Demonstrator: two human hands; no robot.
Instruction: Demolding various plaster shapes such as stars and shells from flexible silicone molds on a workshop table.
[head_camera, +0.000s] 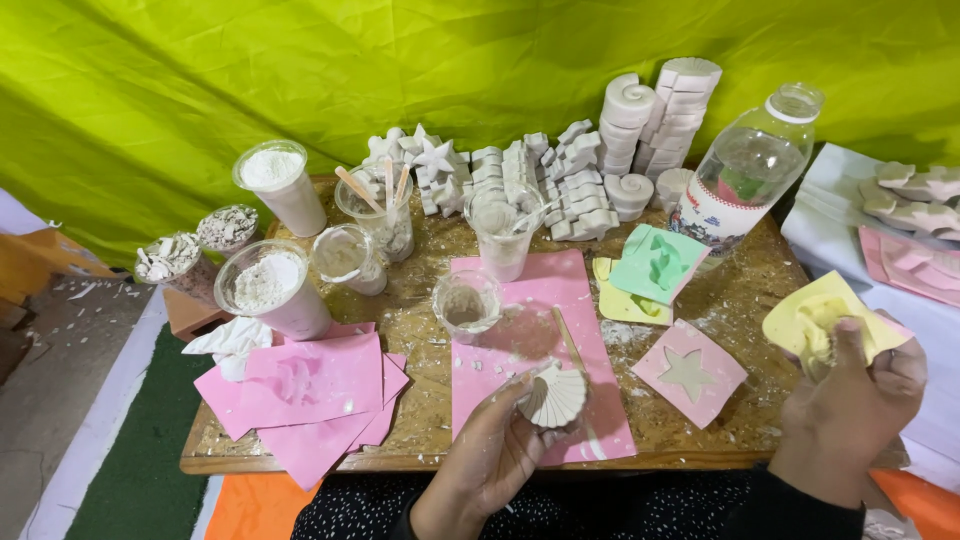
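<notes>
My left hand (492, 455) holds a white plaster scallop shell cast (555, 396) over the near edge of a pink sheet (520, 340) on the wooden table (420, 410). Off the table's right end, my right hand (850, 400) grips a soft yellow mould (818, 318) with the thumb pressed into it. A pink star mould (688, 372) lies on the table between the two hands.
Plastic cups of white powder (270, 285), a stirring cup with wooden sticks (378, 205) and an empty-looking cup (466, 303) stand mid-table. Stacks of white plaster casts (570, 185) line the back. A clear plastic bottle (745, 170), green mould (655, 262) and pink sheets (310, 395) lie around.
</notes>
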